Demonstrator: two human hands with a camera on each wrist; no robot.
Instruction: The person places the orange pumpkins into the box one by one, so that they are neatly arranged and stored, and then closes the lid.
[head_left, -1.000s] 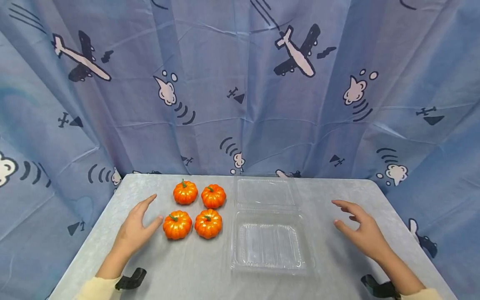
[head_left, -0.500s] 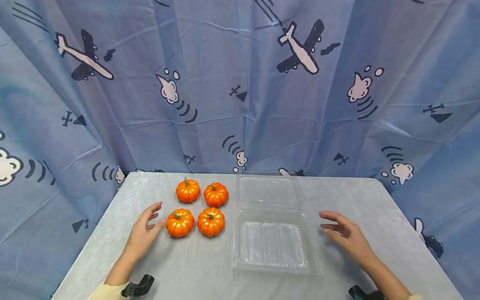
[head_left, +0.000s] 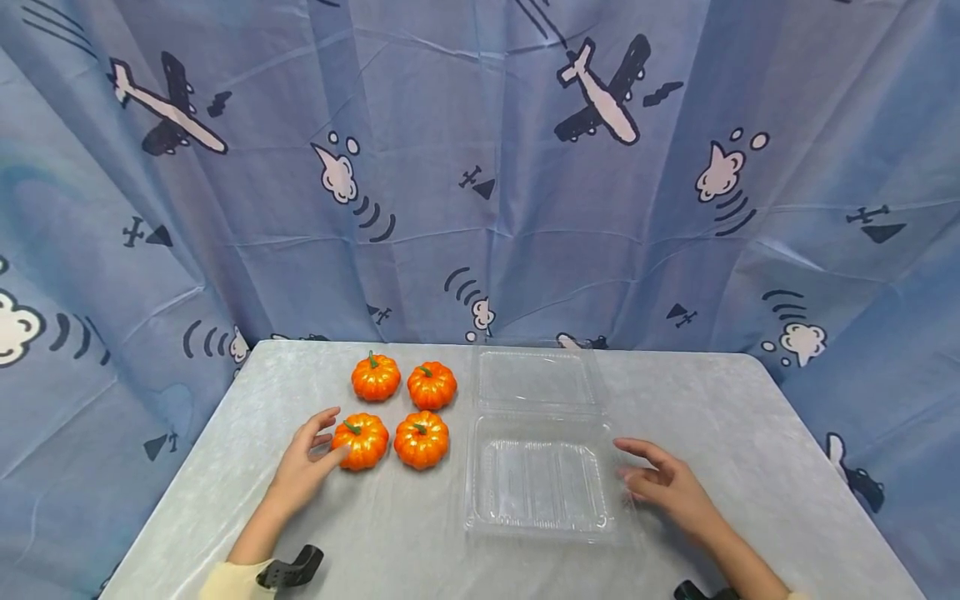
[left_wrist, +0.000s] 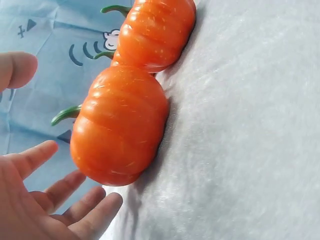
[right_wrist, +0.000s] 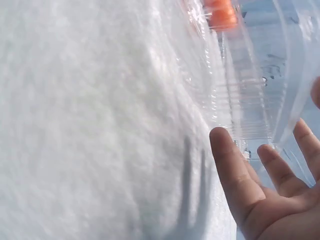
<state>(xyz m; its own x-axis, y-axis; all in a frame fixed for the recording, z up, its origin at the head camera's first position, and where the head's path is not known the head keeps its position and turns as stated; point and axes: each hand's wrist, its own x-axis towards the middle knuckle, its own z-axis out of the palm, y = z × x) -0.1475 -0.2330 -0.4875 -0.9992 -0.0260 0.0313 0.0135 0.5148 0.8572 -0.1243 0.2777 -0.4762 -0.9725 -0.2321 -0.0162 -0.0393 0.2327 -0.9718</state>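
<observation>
Several small orange pumpkins with green stems sit close together on the left of the table. My left hand (head_left: 298,473) is at the left side of the front-left pumpkin (head_left: 362,443), thumb and fingers spread about it. In the left wrist view the fingertips lie beside that pumpkin (left_wrist: 120,127) without curling round it; whether one touches cannot be told. A clear plastic clamshell box (head_left: 542,483) lies unfolded in the middle, its lid (head_left: 536,380) laid back. At the box's right edge is my right hand (head_left: 670,493), fingers loosely bent, gripping nothing; contact with the rim (right_wrist: 215,107) is unclear.
Beside the front-left pumpkin stands another pumpkin (head_left: 422,442). Behind them are a back-left pumpkin (head_left: 376,379) and a back-right pumpkin (head_left: 432,387). A pale cloth covers the table (head_left: 405,533). A blue curtain (head_left: 420,192) with airplane prints hangs behind its far edge.
My left hand has moved right, up to the front-left pumpkin. The right hand has come left and nearer, up to the box's right edge. Pumpkins and box have stayed in place.
</observation>
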